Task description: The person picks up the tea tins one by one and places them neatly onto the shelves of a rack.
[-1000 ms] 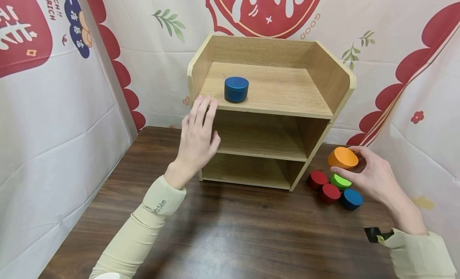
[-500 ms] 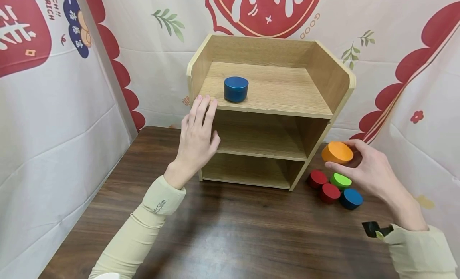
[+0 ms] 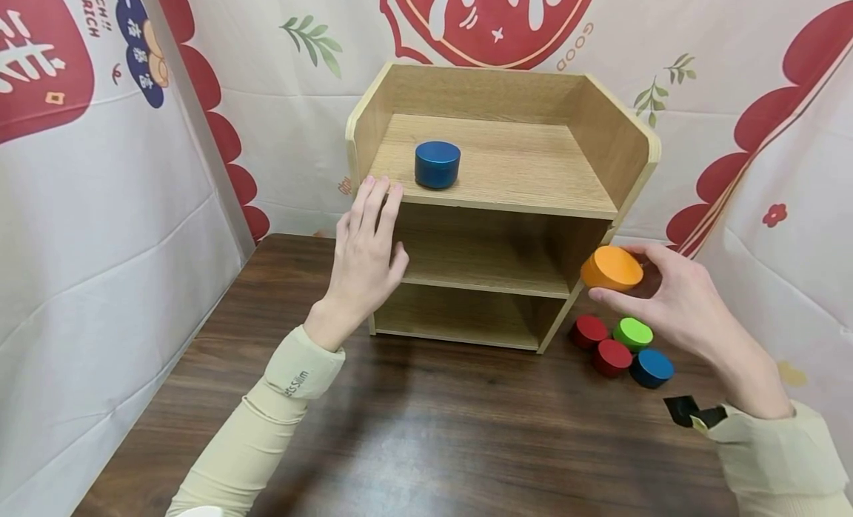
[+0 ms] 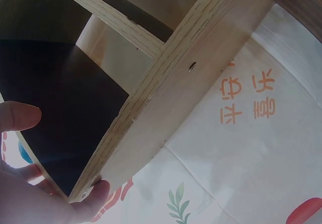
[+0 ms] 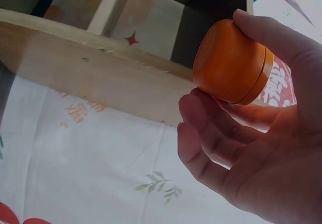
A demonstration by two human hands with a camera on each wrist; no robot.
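My right hand [image 3: 693, 302] pinches an orange round tin [image 3: 611, 269] between thumb and fingers, tilted, in front of the right side of a wooden shelf unit [image 3: 506, 206]. The right wrist view shows a lid seam around the orange tin [image 5: 231, 63], with the thumb at its top and fingertips below. My left hand [image 3: 363, 254] rests with extended fingers on the front left corner of the top shelf. In the left wrist view its fingers [image 4: 95, 196] touch the unit's edge. A blue round tin [image 3: 437, 165] stands on the top shelf, just right of those fingertips.
On the dark wooden table [image 3: 413, 428], right of the unit, several tins stand grouped: a red tin [image 3: 589, 331], another red tin [image 3: 611, 358], a green tin [image 3: 633, 332] and a blue tin [image 3: 652, 368]. Printed cloth [image 3: 280, 154] hangs behind and at both sides.
My right hand has moved up and to the left with the orange tin, away from the grouped tins, uncovering more of the green one. The left hand stays in place.
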